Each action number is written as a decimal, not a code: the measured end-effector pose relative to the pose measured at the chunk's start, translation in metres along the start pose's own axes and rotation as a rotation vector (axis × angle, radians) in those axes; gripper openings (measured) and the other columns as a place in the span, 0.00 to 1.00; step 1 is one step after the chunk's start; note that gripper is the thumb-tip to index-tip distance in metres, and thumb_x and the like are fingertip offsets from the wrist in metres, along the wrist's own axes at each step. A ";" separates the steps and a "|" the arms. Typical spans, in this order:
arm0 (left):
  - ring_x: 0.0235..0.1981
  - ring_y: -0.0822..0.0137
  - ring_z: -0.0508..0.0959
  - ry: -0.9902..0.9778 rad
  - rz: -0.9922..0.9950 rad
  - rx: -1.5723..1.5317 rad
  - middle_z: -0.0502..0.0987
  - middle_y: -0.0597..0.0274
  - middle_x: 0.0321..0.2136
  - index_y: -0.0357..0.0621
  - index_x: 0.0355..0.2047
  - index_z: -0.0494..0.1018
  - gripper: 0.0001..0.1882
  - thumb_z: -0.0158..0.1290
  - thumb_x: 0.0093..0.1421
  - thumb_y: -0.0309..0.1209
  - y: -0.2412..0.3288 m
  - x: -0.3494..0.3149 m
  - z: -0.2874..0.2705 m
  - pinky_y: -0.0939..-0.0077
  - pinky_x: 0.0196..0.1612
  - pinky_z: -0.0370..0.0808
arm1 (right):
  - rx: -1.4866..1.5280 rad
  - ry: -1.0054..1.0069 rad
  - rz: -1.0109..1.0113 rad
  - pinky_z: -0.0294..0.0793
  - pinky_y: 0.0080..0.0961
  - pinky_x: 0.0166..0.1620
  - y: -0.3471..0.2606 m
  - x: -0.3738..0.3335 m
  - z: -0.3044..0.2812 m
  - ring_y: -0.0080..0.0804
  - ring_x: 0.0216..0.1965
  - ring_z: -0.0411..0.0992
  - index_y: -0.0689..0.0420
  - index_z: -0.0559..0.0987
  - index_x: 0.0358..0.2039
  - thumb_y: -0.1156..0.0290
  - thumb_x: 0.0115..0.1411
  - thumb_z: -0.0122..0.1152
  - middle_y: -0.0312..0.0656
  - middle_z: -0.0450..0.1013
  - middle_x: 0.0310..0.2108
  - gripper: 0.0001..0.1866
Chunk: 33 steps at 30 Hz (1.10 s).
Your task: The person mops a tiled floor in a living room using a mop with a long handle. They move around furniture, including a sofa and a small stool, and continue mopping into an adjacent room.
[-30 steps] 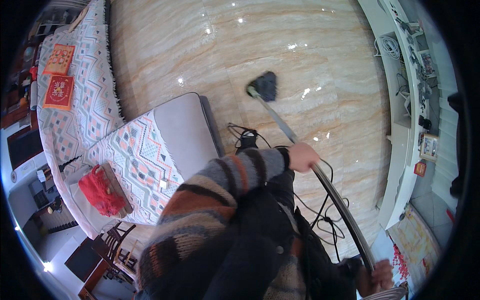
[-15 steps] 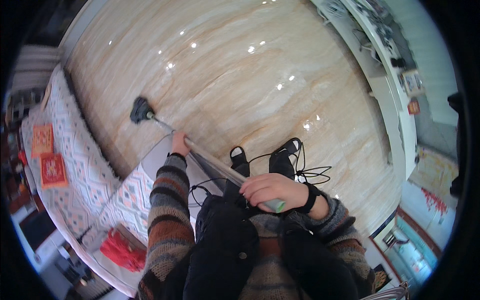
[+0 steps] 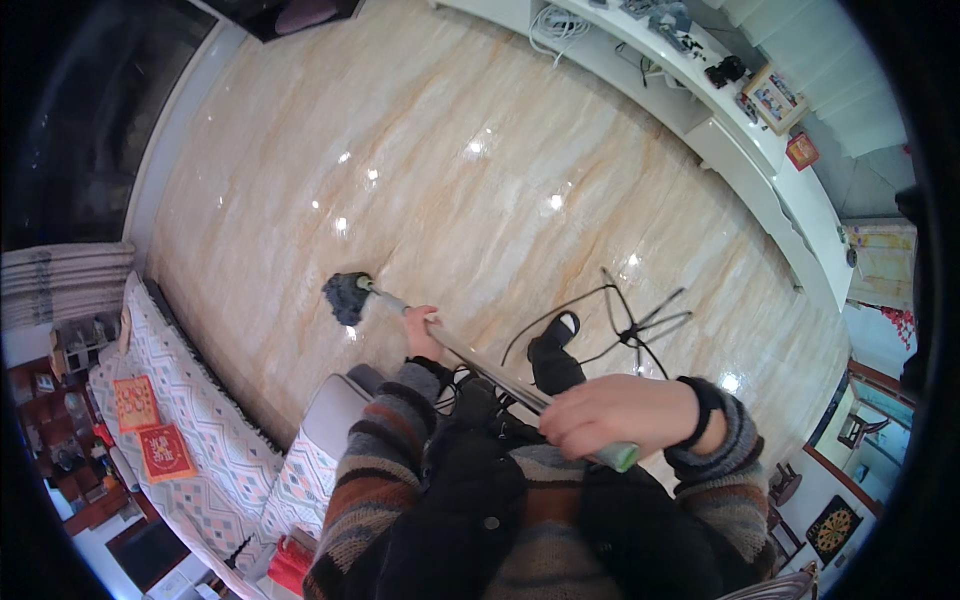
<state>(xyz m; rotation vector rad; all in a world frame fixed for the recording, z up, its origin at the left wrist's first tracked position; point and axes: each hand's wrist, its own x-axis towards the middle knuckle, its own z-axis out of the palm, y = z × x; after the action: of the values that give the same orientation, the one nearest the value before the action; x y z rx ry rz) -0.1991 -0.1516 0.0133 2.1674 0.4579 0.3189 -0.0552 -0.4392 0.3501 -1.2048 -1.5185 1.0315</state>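
Note:
A mop with a pale metal pole (image 3: 485, 369) slants across in front of my body, from the far left down to the near right. Its dark grey head (image 3: 347, 297) rests on the shiny marbled floor (image 3: 470, 210). Lower on the pole, toward the mop head, my left hand (image 3: 424, 333) is closed around it. My right hand (image 3: 622, 414) grips the upper end, close to the green-tipped handle end (image 3: 625, 458). Both sleeves are striped knit, and a black band circles my right wrist.
A sofa with a patterned cover (image 3: 210, 430) and red cushions (image 3: 167, 452) stands at the left. A long white cabinet (image 3: 740, 150) curves along the right, with a framed picture (image 3: 774, 98) on it. A loop of black cord (image 3: 632, 333) hangs beside my foot (image 3: 555, 345).
My view has turned, and the sofa now sits lower in it. Both hands and the mop have shifted right in the picture, with the mop head lower. The grips look the same.

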 end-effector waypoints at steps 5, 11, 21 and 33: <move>0.27 0.61 0.65 0.017 0.343 -0.092 0.66 0.58 0.26 0.45 0.30 0.67 0.12 0.50 0.44 0.17 0.107 0.059 0.098 0.73 0.32 0.63 | -0.112 0.140 0.085 0.67 0.33 0.41 -0.060 -0.079 -0.035 0.44 0.42 0.66 0.59 0.69 0.28 0.69 0.46 0.54 0.45 0.66 0.33 0.10; 0.30 0.55 0.66 -0.270 0.417 -0.123 0.66 0.56 0.27 0.45 0.29 0.66 0.12 0.52 0.44 0.20 0.169 0.137 0.173 0.68 0.38 0.63 | -0.219 0.409 0.175 0.68 0.36 0.41 -0.074 -0.113 -0.050 0.41 0.41 0.67 0.57 0.70 0.27 0.70 0.43 0.55 0.43 0.67 0.32 0.09; 0.35 0.51 0.66 -0.448 0.502 -0.102 0.67 0.55 0.27 0.43 0.26 0.66 0.09 0.53 0.44 0.22 0.154 0.348 0.253 0.59 0.46 0.61 | -0.188 0.833 0.160 0.69 0.36 0.36 0.037 -0.092 -0.161 0.43 0.35 0.68 0.58 0.71 0.21 0.80 0.39 0.57 0.41 0.67 0.26 0.06; 0.40 0.46 0.67 -0.405 -0.004 -0.438 0.66 0.45 0.38 0.43 0.33 0.68 0.14 0.56 0.44 0.29 0.069 0.693 0.314 0.59 0.46 0.66 | -0.191 1.050 0.152 0.67 0.36 0.40 0.183 0.030 -0.418 0.45 0.36 0.67 0.60 0.70 0.22 0.80 0.35 0.59 0.43 0.66 0.28 0.10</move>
<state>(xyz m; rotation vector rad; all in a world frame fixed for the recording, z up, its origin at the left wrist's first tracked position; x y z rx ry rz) 0.5594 -0.1138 -0.0715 1.7412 0.1434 -0.0280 0.3868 -0.3487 0.2773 -1.6398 -0.6968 0.2102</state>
